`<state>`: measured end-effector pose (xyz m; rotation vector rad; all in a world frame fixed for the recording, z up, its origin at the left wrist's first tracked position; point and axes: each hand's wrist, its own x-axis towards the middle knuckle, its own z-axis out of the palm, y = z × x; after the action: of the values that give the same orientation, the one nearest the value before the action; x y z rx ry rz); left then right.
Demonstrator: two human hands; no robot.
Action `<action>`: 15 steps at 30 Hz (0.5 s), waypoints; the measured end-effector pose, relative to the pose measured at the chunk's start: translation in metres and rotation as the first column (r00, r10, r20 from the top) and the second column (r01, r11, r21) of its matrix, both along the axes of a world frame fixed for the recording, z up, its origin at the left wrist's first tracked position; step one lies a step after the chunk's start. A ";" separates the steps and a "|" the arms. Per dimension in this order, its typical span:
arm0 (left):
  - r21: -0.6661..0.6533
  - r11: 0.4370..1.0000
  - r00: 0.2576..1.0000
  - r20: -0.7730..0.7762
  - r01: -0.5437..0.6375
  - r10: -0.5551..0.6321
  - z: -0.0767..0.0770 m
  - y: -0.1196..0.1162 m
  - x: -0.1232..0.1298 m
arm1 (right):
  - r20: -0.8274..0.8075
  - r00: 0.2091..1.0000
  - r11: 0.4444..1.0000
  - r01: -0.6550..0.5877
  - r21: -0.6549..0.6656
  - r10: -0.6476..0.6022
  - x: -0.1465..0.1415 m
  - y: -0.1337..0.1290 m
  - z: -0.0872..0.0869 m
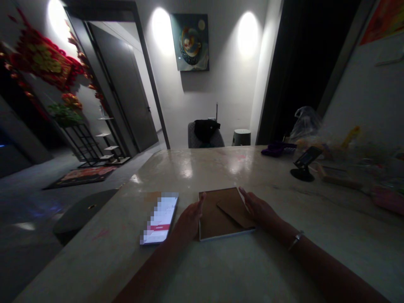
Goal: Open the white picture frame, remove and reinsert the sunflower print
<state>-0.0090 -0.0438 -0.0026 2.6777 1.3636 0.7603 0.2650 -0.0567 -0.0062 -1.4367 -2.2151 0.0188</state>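
Note:
A square picture frame point(212, 221) lies on the table before me, its brown backing board facing up and a thin white edge along the front. A triangular brown stand flap point(238, 212) runs across the right part of that backing. My left hand point(190, 218) grips the left side of the frame, thumb up along the edge. On the opposite side my right hand point(256, 207) holds the right edge, its thumb near the far corner. Fingers under or behind the sides are mostly hidden. Just left of my left hand rests a phone point(162, 219) with a lit, partly pixelated screen.
The pale stone table point(202, 273) reaches forward to a grey chair point(191, 136) with a black bag point(205, 129) on it. At right stand a black phone holder point(304, 166), a purple item point(277, 148) and dim clutter. A dark stool point(85, 210) sits left of the table.

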 end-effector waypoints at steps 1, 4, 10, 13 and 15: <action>-0.018 1.000 1.000 0.002 -0.004 0.004 0.000 0.000 0.000 | 0.016 1.000 1.000 -0.003 -0.021 0.004 0.000 0.000 0.000; -0.060 0.998 0.999 0.027 -0.024 0.026 0.002 -0.002 -0.001 | 0.017 1.000 0.999 -0.006 -0.048 0.007 -0.001 -0.001 0.000; -0.091 0.992 0.978 0.182 -0.086 0.102 0.020 -0.005 0.000 | -0.139 0.990 1.000 -0.002 -0.009 0.001 -0.007 -0.001 0.011; -0.073 0.991 0.982 0.145 -0.108 0.118 0.023 -0.003 0.000 | -0.199 0.979 0.996 -0.067 -0.066 0.053 -0.017 -0.005 0.020; -0.072 0.987 0.982 0.111 -0.146 0.154 0.021 -0.001 -0.001 | -0.167 0.978 0.981 -0.147 -0.129 0.125 -0.025 -0.009 0.024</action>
<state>-0.0096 -0.0452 0.0181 2.4623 1.5457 0.8558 0.2400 -0.0655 0.0174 -1.3032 -2.2128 0.3309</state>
